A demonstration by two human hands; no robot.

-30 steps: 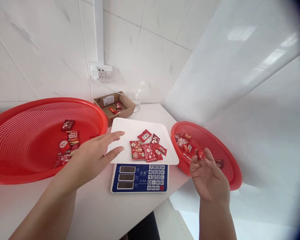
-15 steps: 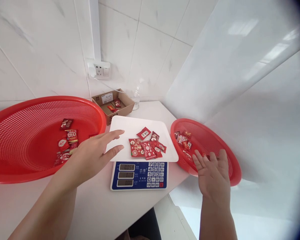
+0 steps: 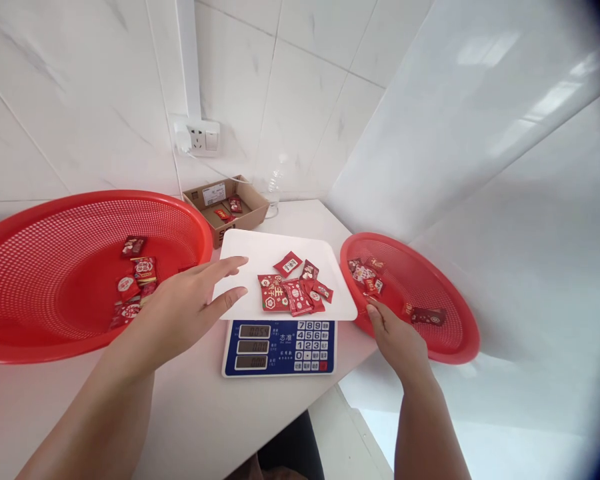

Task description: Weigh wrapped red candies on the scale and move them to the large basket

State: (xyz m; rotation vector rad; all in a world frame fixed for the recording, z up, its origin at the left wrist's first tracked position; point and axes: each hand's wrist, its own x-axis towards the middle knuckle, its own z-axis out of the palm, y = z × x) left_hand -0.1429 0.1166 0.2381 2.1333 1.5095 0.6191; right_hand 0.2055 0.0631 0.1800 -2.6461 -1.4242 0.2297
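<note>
My left hand [image 3: 187,308] lies open, palm down, with its stretched fingertips at the left edge of the white tray [image 3: 260,250] of a blue digital scale [image 3: 280,347]. Several red packets [image 3: 293,293] lie on that tray. My right hand [image 3: 396,339] reaches over the near rim of the small red basket [image 3: 453,297]. Its fingers are drawn together and bent down among the red packets [image 3: 367,283] there; what they grip is hidden. A dark packet [image 3: 427,317] lies further right in that basket.
A large red basket [image 3: 40,220] with several packets [image 3: 133,283] stands at the left. Behind the scale sits an open cardboard box [image 3: 243,223], beside a clear plastic bottle [image 3: 275,181]. A wall socket [image 3: 197,139] is above. The counter edge runs just right of the scale.
My right hand held a packet, opened over the small basket, then moved left and down to its near rim with fingers drawn together. A dark packet now lies in the basket. The left hand barely moved.
</note>
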